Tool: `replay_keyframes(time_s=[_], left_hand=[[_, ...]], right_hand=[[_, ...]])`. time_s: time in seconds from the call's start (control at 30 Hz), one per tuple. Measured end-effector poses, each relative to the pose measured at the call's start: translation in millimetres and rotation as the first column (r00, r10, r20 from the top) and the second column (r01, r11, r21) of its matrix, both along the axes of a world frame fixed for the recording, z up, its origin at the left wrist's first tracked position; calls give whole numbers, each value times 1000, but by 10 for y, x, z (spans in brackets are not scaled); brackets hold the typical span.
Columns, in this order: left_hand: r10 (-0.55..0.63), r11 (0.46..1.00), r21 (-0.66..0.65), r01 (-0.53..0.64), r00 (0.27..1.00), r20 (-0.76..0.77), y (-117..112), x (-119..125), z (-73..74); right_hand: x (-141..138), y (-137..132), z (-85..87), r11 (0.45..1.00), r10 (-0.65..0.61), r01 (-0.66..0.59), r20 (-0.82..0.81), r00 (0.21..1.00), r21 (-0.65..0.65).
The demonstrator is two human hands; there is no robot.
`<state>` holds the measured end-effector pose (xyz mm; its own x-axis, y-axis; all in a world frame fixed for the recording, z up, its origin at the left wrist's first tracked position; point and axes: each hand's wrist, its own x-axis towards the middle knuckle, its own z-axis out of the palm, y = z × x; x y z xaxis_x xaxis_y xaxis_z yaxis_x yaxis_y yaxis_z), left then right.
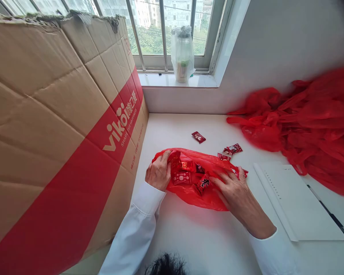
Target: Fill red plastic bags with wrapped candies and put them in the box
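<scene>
A thin red plastic bag (200, 202) lies on the white table with its mouth spread wide. Several small red wrapped candies (181, 178) rest inside it. My left hand (159, 172) is closed on the bag's left edge, thumb over the rim. On the bag's right side lies my right hand (235, 190), fingers stretched apart and touching the plastic. A few red packets (229, 150) lie on the table behind the bag's right end, one partly hidden near my right thumb. Farther back, a single dark red packet (198, 137) sits alone.
A tall cardboard box (57, 114) with a red stripe stands at the left. To the right are a heap of red plastic bags (318, 118) and a white notepad or stack of paper (304, 202) with a dark pen-like item beside it. A bagged jar (182, 57) stands on the windowsill.
</scene>
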<state>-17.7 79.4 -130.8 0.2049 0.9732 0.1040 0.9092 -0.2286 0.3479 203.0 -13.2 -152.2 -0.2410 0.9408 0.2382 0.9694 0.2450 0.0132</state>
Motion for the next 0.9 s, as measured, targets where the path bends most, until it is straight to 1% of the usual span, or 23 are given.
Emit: replay_keyframes(time_s=[0.17,0.27,0.47,0.53,0.6,0.7,0.77,0.83,0.9], left_hand=[[-31,999,23,31,1000,-3,21,-33,-26],[-37,999,14,37,999,-23,25,-46,-21],[-41,999,-16,42,998,47,42,-80,-18],[-29,999,-20,30,997,68,50,-93,-28],[-24,1000,-12,25,996,82,56,-103,-40],[-32,999,16,31,995,95,63,-111,-62],[-38,999,32,35,995,97,68,-115,-73],[-47,998,45,43,994,98,72,-118,-79],[-53,997,55,48,993,102,72,-117,-77]], right_hand=[[-37,9,-83,997,35,-35,3,999,-65],[-42,33,-101,998,14,-16,-32,999,-62],[-67,94,36,999,29,-30,-105,994,-13],[-151,135,71,999,34,-32,-124,992,22],[-283,191,68,997,64,-59,-130,989,43],[-513,291,-17,990,138,-135,-91,986,37],[-632,351,-106,989,149,-147,-48,988,25],[-687,388,-183,990,140,-139,-24,990,8],[-675,399,-221,989,145,-145,-33,989,-16]])
